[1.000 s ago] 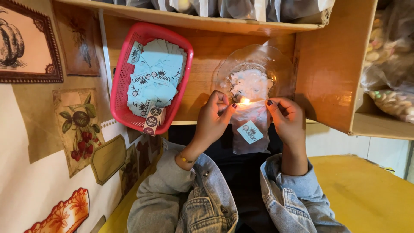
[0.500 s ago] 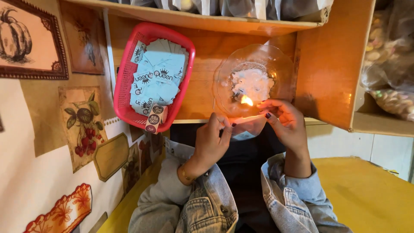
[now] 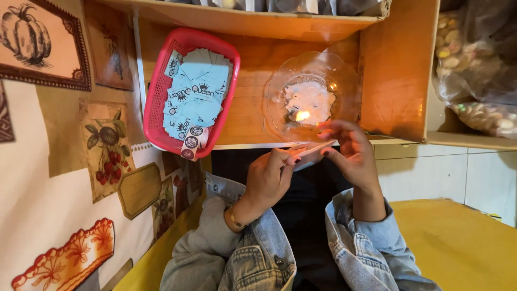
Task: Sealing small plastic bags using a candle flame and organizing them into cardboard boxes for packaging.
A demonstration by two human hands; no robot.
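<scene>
1. Fingertips of the left hand (image 3: 267, 180) pinch one end of a small clear plastic pouch (image 3: 308, 152), thumb and forefinger closed on its edge.
2. The right hand (image 3: 347, 151) grips the opposite end, fingers curled shut around it; how much of the pouch lies hidden behind this hand is hard to tell.
3. The pouch spans the gap between the two hands, its long axis running left to right and tilted slightly upward toward the right hand.
4. It sits just below the front edge of the wooden shelf (image 3: 250, 116), with both hands touching it and neither clearly nearer.
5. Directly beyond the pouch, away from the body, a small flame (image 3: 302, 115) burns at the near side of a white candle in a clear glass dish (image 3: 280, 86); the right hand lies closer to it.
6. To the left on the shelf stands a red plastic basket (image 3: 157, 94) filled with pale blue labels (image 3: 196, 97), well apart from the hands.
7. Denim sleeves (image 3: 258, 253) frame the scene from below.
</scene>
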